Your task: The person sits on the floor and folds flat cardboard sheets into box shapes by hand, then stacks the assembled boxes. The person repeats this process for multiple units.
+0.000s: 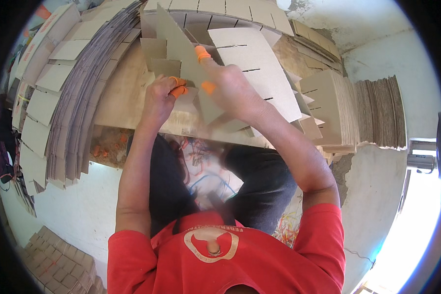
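Observation:
Slotted cardboard strips stand interlocked as a divider grid on the wooden table before me. My left hand (161,95) is closed in a pinch at the low edge of the grid, on a small cardboard divider piece (187,102). Orange covers sit on its fingertips. My right hand (235,90), slightly blurred, grips a tall upright cardboard strip (174,41); its index finger and thumb wear orange covers, and its other fingers are partly hidden. Just right of that hand leans a wide cardboard panel (252,61) with several dark slots.
Long stacks of slotted cardboard (76,108) line the left side. More stacked sheets (330,108) and a darker bundle (381,112) stand on the right. The wooden tabletop (125,98) ends just before my knees. Folded cardboard (59,259) is piled at lower left.

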`<control>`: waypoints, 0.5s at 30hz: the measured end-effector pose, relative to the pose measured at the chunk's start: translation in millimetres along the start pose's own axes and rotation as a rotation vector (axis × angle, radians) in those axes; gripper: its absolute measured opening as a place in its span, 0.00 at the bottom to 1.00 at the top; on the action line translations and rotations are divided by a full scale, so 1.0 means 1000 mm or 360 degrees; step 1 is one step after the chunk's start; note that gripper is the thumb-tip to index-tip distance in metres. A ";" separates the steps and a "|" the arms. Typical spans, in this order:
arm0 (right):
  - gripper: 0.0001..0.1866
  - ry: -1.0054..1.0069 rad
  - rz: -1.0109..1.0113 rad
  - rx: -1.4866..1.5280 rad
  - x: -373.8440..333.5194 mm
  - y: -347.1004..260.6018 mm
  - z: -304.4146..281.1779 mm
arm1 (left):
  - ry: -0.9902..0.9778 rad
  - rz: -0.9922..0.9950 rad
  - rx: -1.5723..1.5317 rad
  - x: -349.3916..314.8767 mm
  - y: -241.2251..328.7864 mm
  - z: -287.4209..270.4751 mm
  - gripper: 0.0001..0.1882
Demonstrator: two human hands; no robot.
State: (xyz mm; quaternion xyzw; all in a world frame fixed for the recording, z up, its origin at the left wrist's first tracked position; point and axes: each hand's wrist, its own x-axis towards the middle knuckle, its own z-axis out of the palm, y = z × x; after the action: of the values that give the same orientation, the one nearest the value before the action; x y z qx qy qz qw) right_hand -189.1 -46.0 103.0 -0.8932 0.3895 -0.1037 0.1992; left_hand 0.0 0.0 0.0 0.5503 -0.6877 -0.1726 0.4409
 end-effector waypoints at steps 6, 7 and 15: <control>0.16 -0.0437 -0.0027 -0.0460 0.005 0.009 0.024 | 0.0016 -0.0021 0.0035 0.006 0.008 0.002 0.10; 0.15 -0.0467 -0.0068 -0.0540 0.006 -0.002 0.012 | 0.0033 0.0012 0.0064 0.006 0.007 0.003 0.10; 0.34 0.0889 0.0340 -0.0655 -0.041 0.127 -0.045 | -0.0011 0.0457 0.0691 0.040 0.020 0.002 0.39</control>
State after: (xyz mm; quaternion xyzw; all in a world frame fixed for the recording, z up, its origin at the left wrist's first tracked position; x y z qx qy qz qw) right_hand -315.2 -106.9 86.3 -0.8061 0.5328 -0.2416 -0.0892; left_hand -13.6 -30.4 30.4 0.5281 -0.7812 0.0416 0.3303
